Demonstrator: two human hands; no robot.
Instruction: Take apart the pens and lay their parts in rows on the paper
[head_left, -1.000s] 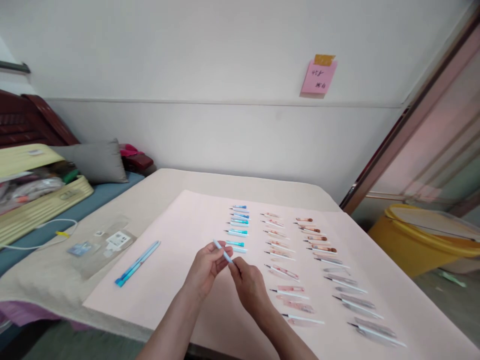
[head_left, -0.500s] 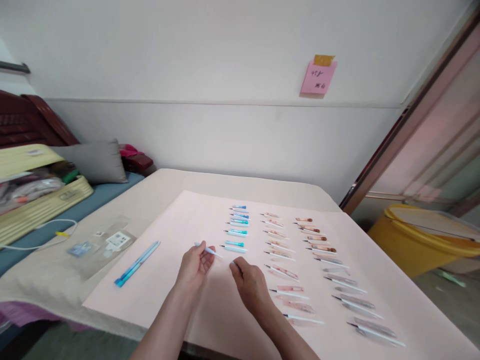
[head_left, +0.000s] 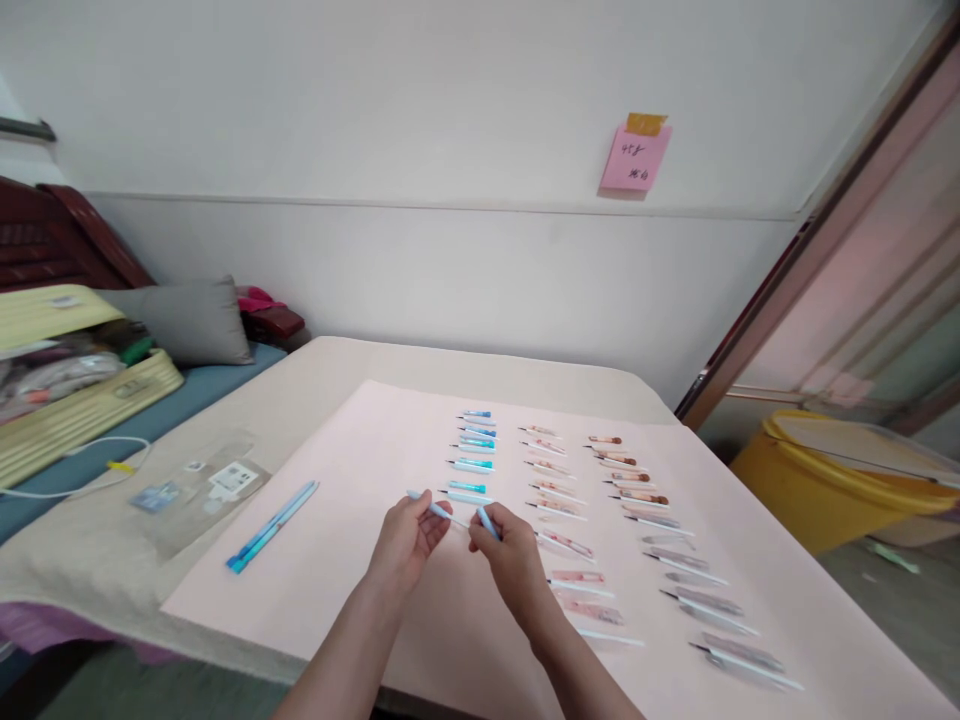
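Head view: over the pink sheet (head_left: 375,450), the left hand (head_left: 405,538) is closed to a pinch on a light blue tube (head_left: 427,503), whose thin white end points right. The right hand (head_left: 514,555) is curled shut on a blue piece (head_left: 488,523), held slanting up to the left. A narrow gap parts the two hands.

Just beyond them lie the near end of the blue parts (head_left: 468,488) and, close to the right hand, the pink parts (head_left: 577,577); the right forearm has little room on that side. Farther right, the grey parts (head_left: 705,604) run toward the sheet's near right side.

To the left there is more room: a broad stretch of sheet separates the left hand from two pens (head_left: 271,527), which lie side by side near the slanting left edge. Past that edge, a clear bag (head_left: 214,505) rests on the cloth (head_left: 90,545). The sheet's near edge passes under the forearms; its far edge stops short of the wall (head_left: 420,280).
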